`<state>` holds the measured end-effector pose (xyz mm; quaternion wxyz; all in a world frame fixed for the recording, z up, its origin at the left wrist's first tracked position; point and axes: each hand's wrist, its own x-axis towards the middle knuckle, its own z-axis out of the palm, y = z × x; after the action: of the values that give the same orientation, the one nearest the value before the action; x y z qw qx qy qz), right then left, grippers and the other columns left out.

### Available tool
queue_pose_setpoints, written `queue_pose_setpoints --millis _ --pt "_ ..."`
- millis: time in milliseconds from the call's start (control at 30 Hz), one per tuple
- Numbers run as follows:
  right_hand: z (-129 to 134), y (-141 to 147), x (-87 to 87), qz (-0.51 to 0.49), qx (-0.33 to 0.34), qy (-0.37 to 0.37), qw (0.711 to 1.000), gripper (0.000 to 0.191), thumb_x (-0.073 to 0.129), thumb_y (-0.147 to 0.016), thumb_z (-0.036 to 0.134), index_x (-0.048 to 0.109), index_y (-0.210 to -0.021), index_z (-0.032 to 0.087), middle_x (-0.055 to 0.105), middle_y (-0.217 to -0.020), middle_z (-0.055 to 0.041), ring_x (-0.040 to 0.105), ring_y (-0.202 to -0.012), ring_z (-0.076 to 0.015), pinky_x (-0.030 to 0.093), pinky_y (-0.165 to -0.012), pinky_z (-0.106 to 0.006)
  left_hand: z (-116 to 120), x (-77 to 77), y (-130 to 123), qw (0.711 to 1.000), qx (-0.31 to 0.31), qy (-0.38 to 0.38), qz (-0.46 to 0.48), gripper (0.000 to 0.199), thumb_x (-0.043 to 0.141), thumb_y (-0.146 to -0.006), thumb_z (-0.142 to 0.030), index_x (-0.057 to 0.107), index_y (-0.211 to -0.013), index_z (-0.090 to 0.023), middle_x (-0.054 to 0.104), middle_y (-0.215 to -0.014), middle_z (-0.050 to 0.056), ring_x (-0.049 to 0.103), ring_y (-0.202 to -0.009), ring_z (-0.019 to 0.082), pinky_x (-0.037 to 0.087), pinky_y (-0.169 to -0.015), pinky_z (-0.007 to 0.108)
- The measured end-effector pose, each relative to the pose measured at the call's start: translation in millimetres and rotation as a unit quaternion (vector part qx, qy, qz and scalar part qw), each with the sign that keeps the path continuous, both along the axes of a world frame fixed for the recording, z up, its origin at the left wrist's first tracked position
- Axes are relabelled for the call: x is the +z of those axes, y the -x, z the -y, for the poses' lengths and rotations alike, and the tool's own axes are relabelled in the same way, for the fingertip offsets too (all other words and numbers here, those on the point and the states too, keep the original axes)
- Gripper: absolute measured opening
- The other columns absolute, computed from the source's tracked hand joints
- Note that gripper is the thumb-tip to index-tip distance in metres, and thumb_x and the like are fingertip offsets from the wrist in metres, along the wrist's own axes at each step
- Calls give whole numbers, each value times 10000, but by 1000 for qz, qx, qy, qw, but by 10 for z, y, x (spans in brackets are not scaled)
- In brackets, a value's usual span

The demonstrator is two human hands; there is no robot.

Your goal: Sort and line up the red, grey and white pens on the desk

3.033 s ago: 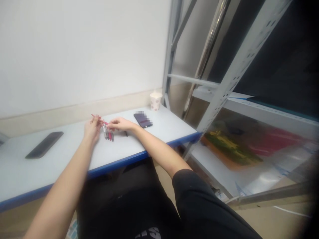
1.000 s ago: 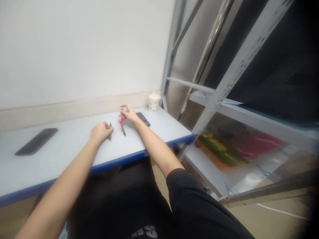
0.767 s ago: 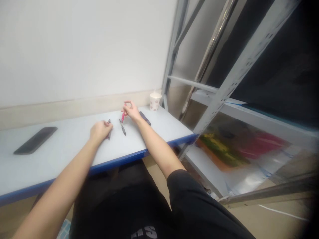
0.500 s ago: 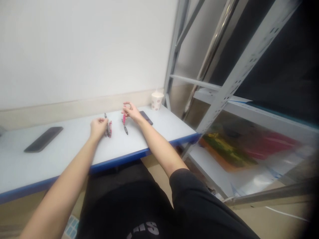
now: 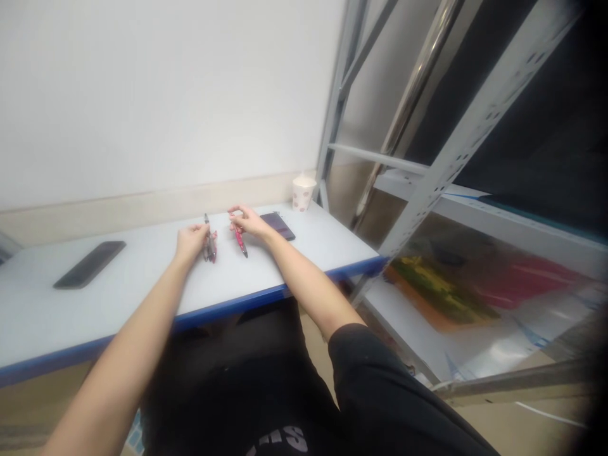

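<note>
We pinch slim dark-grey pen (image 5: 210, 240) in left hand (image 5: 190, 240), slim pink pen (image 5: 215, 244) just beside it. Right hand (image 5: 247, 223) holds slim red dark-tipped pen (image 5: 240, 241). All on or just above white blue-edged tabletop (image 5: 218, 283), cannot tell which; black flat phone (image 5: 278, 225) lies near right hand.

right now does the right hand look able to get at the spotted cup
Probably yes: nothing tall stands between the right hand and the spotted cup, only a flat dark phone near the path. The hand does seem occupied with a red pen, though.
</note>
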<state>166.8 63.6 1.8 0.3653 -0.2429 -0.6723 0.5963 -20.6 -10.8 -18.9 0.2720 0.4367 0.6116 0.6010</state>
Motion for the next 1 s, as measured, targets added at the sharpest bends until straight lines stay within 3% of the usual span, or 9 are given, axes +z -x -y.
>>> queue_pose_setpoints --millis 133,267,500,633,800,1000 --pt "-19 9 -27 -16 -13 23 1000 237 512 -999 131 443 -1212 207 644 -682 44 494 -489 -84 471 -512 -176 -6 26 -3 999 -2 -6 44 170 683 -687 -317 593 -692 -173 666 -569 64 469 -395 106 328 -400 212" --pt "-12 19 -35 -14 6 32 999 123 521 -1013 151 483 -1120 197 629 -655 42 483 -501 -74 456 -521 -161 2 5 25 999 14 2 35 173 684 -688 -309 624 -756 -161 665 -571 50 505 -406 118 354 -396 203" --pt "-50 -33 44 -29 -28 34 999 130 550 -996 156 498 -1108 196 616 -638 42 520 -525 -93 462 -527 -171 -24 -38 60 998 41 -15 46 204 720 -718 -346 619 -782 -180 552 -506 -16 450 -399 118 319 -384 210" --pt "-82 -91 76 -46 -42 35 997 195 615 -975 171 502 -1129 207 560 -610 67 586 -605 -114 471 -537 -167 -62 -39 77 997 35 -25 62 286 711 -733 -353 629 -938 -171 507 -513 -56 440 -408 117 329 -406 207" --pt "-105 -116 109 -25 -55 30 998 108 571 -1000 154 515 -1085 191 601 -662 57 465 -494 -51 436 -516 -136 -78 -44 91 997 22 -38 68 485 646 -733 -338 639 -1175 -140 480 -510 -74 396 -392 118 288 -391 200" --pt "-150 -163 110 -8 -85 0 996 111 553 -991 150 495 -1071 201 597 -647 62 456 -469 -70 412 -469 -159 -43 -26 63 998 20 -32 56 557 619 -748 -322 645 -1264 -113 480 -497 -65 386 -387 117 277 -391 204"
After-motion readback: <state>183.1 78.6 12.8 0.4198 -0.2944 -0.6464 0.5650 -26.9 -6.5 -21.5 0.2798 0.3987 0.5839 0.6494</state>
